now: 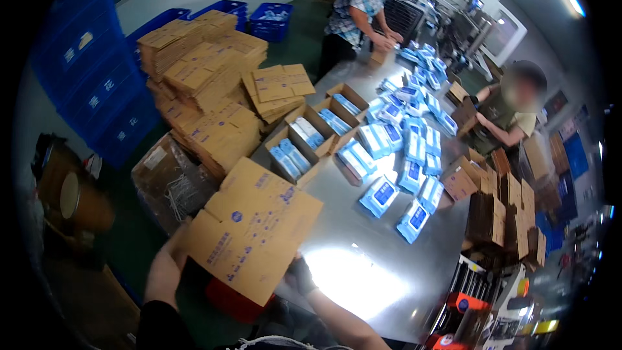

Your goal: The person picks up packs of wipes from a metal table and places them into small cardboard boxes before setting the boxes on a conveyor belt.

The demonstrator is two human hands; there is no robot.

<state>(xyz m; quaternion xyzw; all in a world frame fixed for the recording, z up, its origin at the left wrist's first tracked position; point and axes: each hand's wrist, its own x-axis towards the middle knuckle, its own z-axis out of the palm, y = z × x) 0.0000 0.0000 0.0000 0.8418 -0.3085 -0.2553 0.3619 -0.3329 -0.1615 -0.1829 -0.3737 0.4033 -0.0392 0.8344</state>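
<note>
A flat, folded cardboard carton (256, 230) with blue print is held up in front of me, above the near left end of the metal table. My left hand (167, 260) grips its left edge, with the fingertips partly hidden behind the board. At the lower right edge my right hand (302, 277), dark as if gloved, closes on the same carton; most of its fingers are out of sight. Just beyond stand several open cartons (303, 180) in a row, each holding blue-and-white soft packs (286, 159) that look like wipes.
More wipe packs (380, 196) lie heaped along the metal table (350, 246). Stacks of flat cartons (217, 123) rise at the left, near blue crates (97, 71). One co-worker (356, 10) handles a carton at the far end; another (508, 116) works across the table.
</note>
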